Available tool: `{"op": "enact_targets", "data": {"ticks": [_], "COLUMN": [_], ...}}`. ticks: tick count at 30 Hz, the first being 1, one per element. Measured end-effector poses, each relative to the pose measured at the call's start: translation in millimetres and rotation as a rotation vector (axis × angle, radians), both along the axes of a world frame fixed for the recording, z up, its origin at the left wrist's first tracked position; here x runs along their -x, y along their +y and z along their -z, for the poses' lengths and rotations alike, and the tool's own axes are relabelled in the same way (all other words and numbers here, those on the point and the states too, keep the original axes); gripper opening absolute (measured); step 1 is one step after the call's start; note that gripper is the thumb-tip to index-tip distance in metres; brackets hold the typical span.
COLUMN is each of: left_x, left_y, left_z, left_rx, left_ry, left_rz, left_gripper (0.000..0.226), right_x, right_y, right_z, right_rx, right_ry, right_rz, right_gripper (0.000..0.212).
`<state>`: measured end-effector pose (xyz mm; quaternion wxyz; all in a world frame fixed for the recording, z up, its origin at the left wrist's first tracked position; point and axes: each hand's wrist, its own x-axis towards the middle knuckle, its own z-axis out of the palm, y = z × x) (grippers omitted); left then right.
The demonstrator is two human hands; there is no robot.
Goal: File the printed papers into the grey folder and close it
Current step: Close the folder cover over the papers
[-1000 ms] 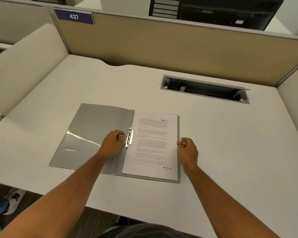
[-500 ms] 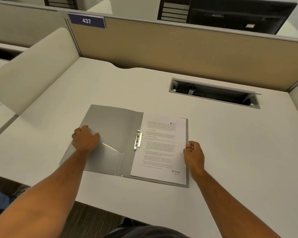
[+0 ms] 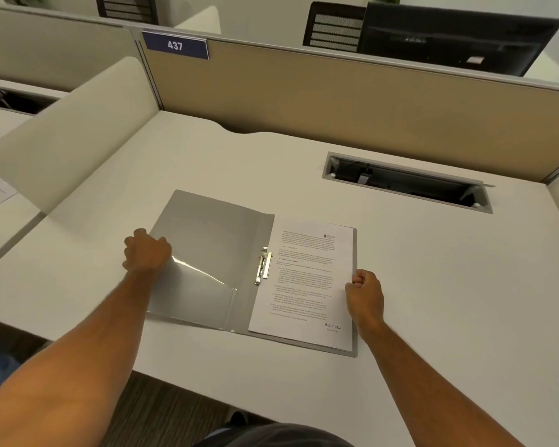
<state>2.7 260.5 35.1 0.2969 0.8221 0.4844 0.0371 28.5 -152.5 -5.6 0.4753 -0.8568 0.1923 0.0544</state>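
The grey folder (image 3: 213,240) lies open and flat on the white desk. Its left cover carries a clear plastic pocket (image 3: 194,285). Printed papers (image 3: 307,279) lie on the right half, held at their left margin by a metal fastener clip (image 3: 263,265). My left hand (image 3: 146,253) grips the outer left edge of the front cover, fingers curled around it. My right hand (image 3: 363,293) rests as a loose fist at the right edge of the papers, touching the folder's back cover.
A cable slot (image 3: 407,182) is cut into the desk behind and right of the folder. Tan partition panels (image 3: 336,101) wall the back, with a "437" sign (image 3: 175,45). A curved white divider (image 3: 68,130) stands at left. The desk's front edge runs just below the folder.
My left hand left the metal clip and moved left across the cover to its outer edge, where it now grips. My right hand stayed at the papers' right edge.
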Motion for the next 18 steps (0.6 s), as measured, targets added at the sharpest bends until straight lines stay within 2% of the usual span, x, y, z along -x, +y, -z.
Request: {"op": "enact_targets", "data": {"ticks": [5,12,15,18], "left_x": [-10,-25,-31,-32], "left_y": [-15,-44,-67,-95], "left_z": [-45,-125,-147,-166], "left_rx": [-0.155,-0.251,-0.217,-0.074], "left_ry": [0.031,-0.024,-0.030,-0.054], "left_rz": [0.032,0.310,0.423,0.536], "left_gripper": [0.045,0.024,0.030,0.032], "right_x": [1,2,3,2], "right_y": [0,-1,-2,-5], "right_z": [-3,-5,-8,-8], "right_rx": [-0.007,-0.028,-0.040,-0.053], "right_ry": [0.003,0.006,0.005,-0.004], "right_rz": [-0.009,-0.015,-0.026,-0.035], "right_gripper": [0.019,0.016,0.014,0.010]}}
